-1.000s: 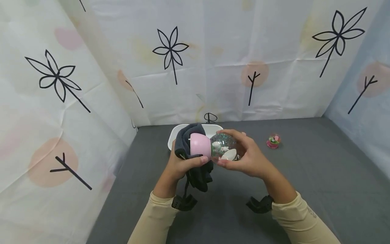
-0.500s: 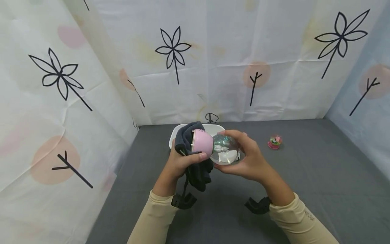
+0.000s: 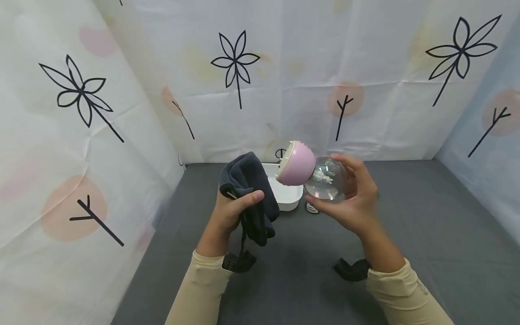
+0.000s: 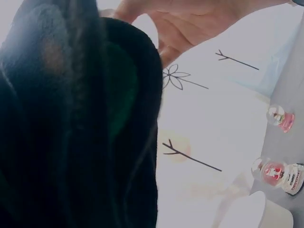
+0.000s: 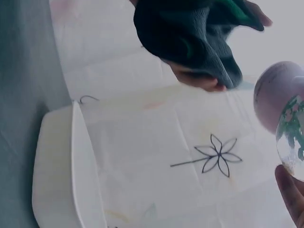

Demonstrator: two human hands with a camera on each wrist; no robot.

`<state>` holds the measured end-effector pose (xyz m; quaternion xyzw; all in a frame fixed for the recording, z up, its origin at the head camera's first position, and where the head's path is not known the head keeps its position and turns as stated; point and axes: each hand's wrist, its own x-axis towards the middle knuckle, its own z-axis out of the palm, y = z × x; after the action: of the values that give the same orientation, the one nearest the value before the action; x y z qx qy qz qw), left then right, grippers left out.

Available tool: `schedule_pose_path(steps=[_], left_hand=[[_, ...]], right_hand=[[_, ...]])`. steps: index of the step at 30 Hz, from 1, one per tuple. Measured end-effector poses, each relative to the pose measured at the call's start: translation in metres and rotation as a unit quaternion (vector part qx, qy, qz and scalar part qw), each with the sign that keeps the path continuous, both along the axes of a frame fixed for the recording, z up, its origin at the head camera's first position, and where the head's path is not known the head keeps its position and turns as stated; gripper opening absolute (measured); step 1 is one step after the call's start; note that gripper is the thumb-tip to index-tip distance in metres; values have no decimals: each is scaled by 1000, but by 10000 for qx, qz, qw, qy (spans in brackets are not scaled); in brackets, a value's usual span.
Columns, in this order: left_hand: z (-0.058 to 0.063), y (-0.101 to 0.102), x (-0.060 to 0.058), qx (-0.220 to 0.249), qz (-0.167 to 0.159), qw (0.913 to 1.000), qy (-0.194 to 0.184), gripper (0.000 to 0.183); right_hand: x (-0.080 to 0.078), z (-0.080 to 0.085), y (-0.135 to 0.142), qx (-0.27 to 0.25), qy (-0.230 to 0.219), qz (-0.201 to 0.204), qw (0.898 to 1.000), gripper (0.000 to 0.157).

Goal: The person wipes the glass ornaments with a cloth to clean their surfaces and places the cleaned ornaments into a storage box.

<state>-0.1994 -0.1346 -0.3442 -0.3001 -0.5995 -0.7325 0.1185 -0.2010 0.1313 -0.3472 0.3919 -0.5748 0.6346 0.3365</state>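
A snow globe with a pink base [image 3: 298,164] is held up, tilted, in my right hand [image 3: 359,198], whose fingers and thumb grip the clear glass ball. White and green bits show inside the glass. My left hand [image 3: 229,212] grips a bunched dark grey cloth [image 3: 249,180], thumb across its front. A gap separates the cloth from the globe, which the right wrist view also shows between cloth [image 5: 190,38] and pink base [image 5: 273,95]. In the left wrist view the cloth [image 4: 80,118] fills the left side and hides much.
Behind the cloth stands a white tray [image 3: 288,196] on the grey table. Beside it is a second snow globe [image 4: 273,173] with a red figure inside; only its white base [image 3: 312,208] shows in the head view. A smaller pink-based globe [image 4: 285,121] stands farther off.
The pink-based snow globe has moved up and right, away from the cloth, in my right hand. My left hand no longer touches the globe and has shifted slightly left with the cloth.
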Motion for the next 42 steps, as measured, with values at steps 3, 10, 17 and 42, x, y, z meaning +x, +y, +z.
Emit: schedule_pose_path(steps=[3,10,17,42], left_hand=[[3,-3,-1,-32,-39,9999,-116,72],[7,-4,0,-11,-164,9997,-156,67],[6,-8,-2,197,-304,9993,-110,58],[3,-15,-3,163,-915,9952,-297,54]], right_hand=[[-2,2,5,-244,-154,-245,9993,89],[-11,0,5,61,-852,-932,9920,92],[-31,-13,-5,745,-1823,-1605,9672,85],[-111,-60,-38,2863,-2549,-1855,9048,82]])
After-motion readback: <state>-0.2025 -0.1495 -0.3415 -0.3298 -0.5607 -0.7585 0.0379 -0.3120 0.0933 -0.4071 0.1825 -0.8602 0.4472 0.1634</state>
